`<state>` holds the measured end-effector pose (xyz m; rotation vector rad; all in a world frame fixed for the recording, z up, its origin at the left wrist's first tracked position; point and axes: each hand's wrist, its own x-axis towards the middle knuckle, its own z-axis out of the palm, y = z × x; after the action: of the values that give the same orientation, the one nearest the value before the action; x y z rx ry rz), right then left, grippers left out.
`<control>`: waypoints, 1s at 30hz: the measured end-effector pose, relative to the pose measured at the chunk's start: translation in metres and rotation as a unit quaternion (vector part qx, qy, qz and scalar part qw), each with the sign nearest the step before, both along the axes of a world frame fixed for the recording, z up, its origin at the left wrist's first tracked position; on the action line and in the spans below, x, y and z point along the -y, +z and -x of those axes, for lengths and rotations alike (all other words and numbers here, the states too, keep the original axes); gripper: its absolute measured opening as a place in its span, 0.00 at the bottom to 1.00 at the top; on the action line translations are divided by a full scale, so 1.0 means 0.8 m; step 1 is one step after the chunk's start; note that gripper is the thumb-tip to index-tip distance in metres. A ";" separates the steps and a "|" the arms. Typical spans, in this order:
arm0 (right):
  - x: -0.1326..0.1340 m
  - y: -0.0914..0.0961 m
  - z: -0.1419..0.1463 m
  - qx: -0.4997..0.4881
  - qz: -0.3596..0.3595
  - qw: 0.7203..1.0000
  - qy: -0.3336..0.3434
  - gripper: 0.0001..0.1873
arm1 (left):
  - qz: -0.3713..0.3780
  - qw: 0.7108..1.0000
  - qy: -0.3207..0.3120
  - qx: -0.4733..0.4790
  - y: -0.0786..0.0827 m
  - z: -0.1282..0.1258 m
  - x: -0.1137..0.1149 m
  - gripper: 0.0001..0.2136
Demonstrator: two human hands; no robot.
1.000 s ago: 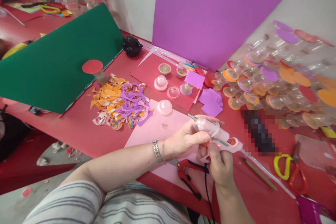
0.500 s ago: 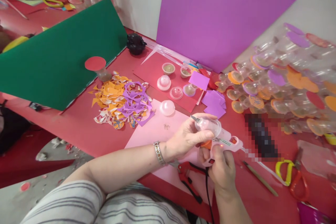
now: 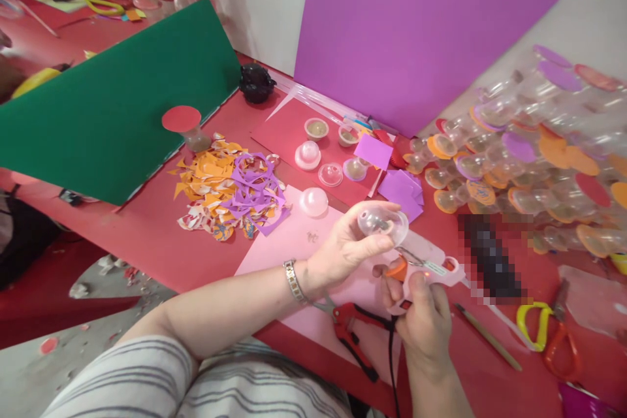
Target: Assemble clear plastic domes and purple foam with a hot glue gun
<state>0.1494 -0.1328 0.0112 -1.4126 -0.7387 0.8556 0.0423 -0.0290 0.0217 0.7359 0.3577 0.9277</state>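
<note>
My left hand (image 3: pixel 345 247) pinches a clear plastic dome cup (image 3: pixel 383 224) above a pink paper sheet (image 3: pixel 294 241). My right hand (image 3: pixel 421 313) grips a pink hot glue gun (image 3: pixel 426 268) with an orange trigger, its metal nozzle poking into the cup. The gun's black cord (image 3: pixel 392 366) runs down past my right wrist. Red-handled scissors (image 3: pixel 350 330) lie under my hands at the table's near edge. Another dome cup (image 3: pixel 313 201) rests on the pink sheet just beyond my left hand.
Orange and purple paper scraps (image 3: pixel 230 192) lie left of centre. A green sheet (image 3: pixel 108 104) and a purple sheet (image 3: pixel 406 32) stand propped. Several cups sit on a red sheet (image 3: pixel 289 127). A big pile of capped cups (image 3: pixel 533 163) fills the right; yellow-red scissors (image 3: pixel 548 336) and a pencil (image 3: pixel 487 336) lie nearby.
My left hand has lifted and tilted the dome cup a little, so the glue gun's nozzle now sits inside it. The right hand with the gun shifted slightly right and down.
</note>
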 end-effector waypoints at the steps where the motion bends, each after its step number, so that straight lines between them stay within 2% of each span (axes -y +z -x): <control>1: 0.000 0.001 -0.001 0.004 0.000 1.000 -0.002 0.26 | -0.005 1.000 0.006 0.000 0.002 0.001 -0.002 0.26; 5: 0.001 0.000 -0.005 0.007 0.002 1.000 -0.007 0.25 | -0.049 0.998 0.031 -0.028 0.007 0.010 -0.013 0.27; 7: 0.000 0.002 -0.007 0.007 -0.004 1.000 -0.019 0.24 | -0.097 0.990 0.072 -0.071 0.008 0.014 -0.020 0.27; 9: -0.002 0.005 -0.010 0.008 -0.011 0.999 -0.038 0.23 | -0.173 0.967 0.139 -0.122 0.007 0.018 -0.029 0.26; 11: -0.004 0.010 -0.011 0.004 -0.013 0.998 -0.063 0.23 | -0.261 0.930 0.199 -0.166 0.003 0.021 -0.037 0.25; 13: -0.006 0.015 -0.013 -0.003 -0.011 0.997 -0.081 0.24 | -0.327 0.895 0.224 -0.203 -0.003 0.022 -0.044 0.26; 15: -0.006 0.019 -0.013 -0.005 -0.011 0.996 -0.086 0.25 | -0.363 0.872 0.229 -0.235 -0.009 0.023 -0.048 0.25; 18: -0.005 0.020 -0.013 -0.010 -0.008 0.997 -0.081 0.24 | -0.390 0.854 0.231 -0.257 -0.015 0.023 -0.049 0.23; 25: -0.001 0.013 -0.012 -0.022 -0.018 0.997 -0.073 0.26 | -0.409 0.845 0.187 -0.291 -0.019 0.022 -0.047 0.21; 30: 0.005 0.005 -0.014 -0.008 -0.009 0.998 -0.067 0.24 | -0.416 0.838 0.188 -0.298 -0.019 0.022 -0.047 0.19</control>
<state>0.1606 -0.1372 0.0152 -1.4209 -0.6302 0.7527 0.0245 0.0087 0.0063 1.8310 0.6731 1.2230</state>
